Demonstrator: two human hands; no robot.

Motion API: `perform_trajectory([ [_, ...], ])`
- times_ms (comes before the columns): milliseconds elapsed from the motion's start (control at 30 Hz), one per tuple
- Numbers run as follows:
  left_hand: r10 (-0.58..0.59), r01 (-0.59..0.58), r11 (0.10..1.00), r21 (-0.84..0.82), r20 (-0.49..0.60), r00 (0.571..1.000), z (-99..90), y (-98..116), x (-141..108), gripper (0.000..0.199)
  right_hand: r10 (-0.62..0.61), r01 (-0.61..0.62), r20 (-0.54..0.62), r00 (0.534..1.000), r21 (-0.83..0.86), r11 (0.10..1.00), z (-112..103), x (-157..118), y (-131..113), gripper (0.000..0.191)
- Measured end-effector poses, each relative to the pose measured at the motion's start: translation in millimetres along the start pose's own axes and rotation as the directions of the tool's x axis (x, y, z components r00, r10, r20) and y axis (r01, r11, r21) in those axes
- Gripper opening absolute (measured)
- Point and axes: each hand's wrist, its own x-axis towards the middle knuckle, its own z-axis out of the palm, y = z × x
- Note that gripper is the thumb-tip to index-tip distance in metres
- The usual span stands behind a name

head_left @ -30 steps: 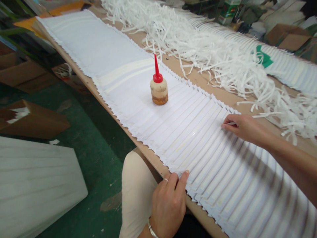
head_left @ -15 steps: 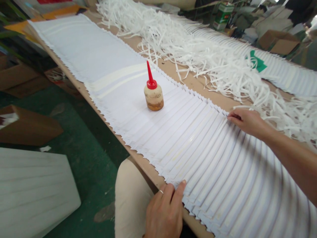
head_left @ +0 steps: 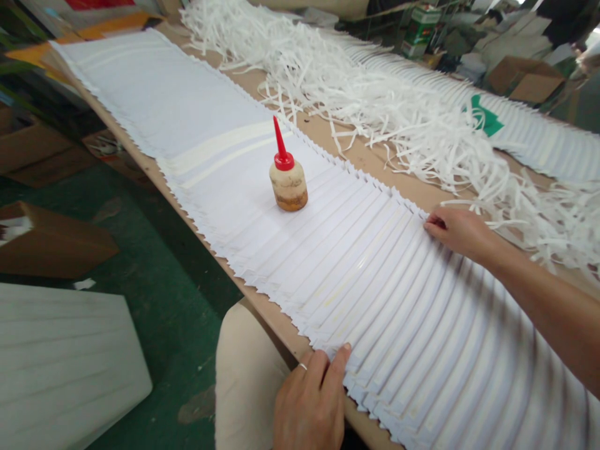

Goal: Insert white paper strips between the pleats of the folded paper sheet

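a squat bottle [head_left: 288, 184] stands upright on a fanned stack of white paper strips [head_left: 356, 281], its red pointed nozzle [head_left: 280, 140] leaning slightly left. a brownish-amber liquid sits low inside, with a pale cream film on the wall above it. the stack runs along a plywood table [head_left: 360, 165], its strips overlapped in a curve. the hands are well apart, on opposite edges of the stack. the left hand [head_left: 312, 403], with a ring [head_left: 303, 366] on one finger, has its fingertips on the near edge, just beside a cream trouser leg [head_left: 246, 381]. the right hand [head_left: 457, 234] curls at the far edge, its forearm reaching in from the right. i cannot tell whether either hand pinches the paper. past the stack lies a heap of shredded white paper [head_left: 375, 106].
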Motion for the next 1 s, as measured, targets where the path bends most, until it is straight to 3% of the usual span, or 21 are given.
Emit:
perform_trajectory([
  [133, -0.008, 0.008, 1.000, -0.016, -0.002, 1.000, 0.2, 0, 0, 0.044, 0.009, -0.015, -0.155, 0.988, -0.032, 0.999, -7, -9, 9, 0.023],
  [200, -0.004, 0.004, 1.000, -0.029, -0.017, 1.000, 2.1, -1, -1, 0.044, 0.055, -0.068, -0.255, 0.965, -0.041, 0.997, -16, -18, 24, 0.024],
  [300, -0.025, 0.019, 0.997, -0.070, -0.095, 0.995, 6.6, -3, -6, 0.038, 0.075, -0.095, -0.312, 0.947, -0.049, 0.994, -30, -35, 50, 0.026],
  [400, -0.095, 0.068, 0.982, -0.176, -0.148, 0.984, 8.9, -6, -12, 0.029, -0.008, -0.013, -0.288, 0.958, -0.073, 0.997, -35, -49, 65, 0.030],
  [533, -0.169, 0.118, 0.952, -0.284, -0.163, 0.972, 4.0, -5, -20, 0.023, -0.102, 0.075, -0.229, 0.968, -0.126, 0.989, -27, -56, 66, 0.029],
  [667, -0.195, 0.131, 0.930, -0.344, -0.158, 0.968, -5.6, 3, -26, 0.024, -0.099, 0.053, -0.225, 0.969, -0.203, 0.978, -22, -58, 64, 0.024],
  [833, -0.237, 0.160, 0.880, -0.447, -0.120, 0.964, -10.9, 14, -33, 0.026, -0.050, -0.019, -0.266, 0.963, -0.250, 0.968, -28, -77, 68, 0.036],
  [1000, -0.231, 0.167, 0.804, -0.571, -0.040, 0.972, -6.2, 31, -29, 0.024, -0.097, 0.044, -0.212, 0.973, -0.242, 0.969, -31, -95, 71, 0.030],
])
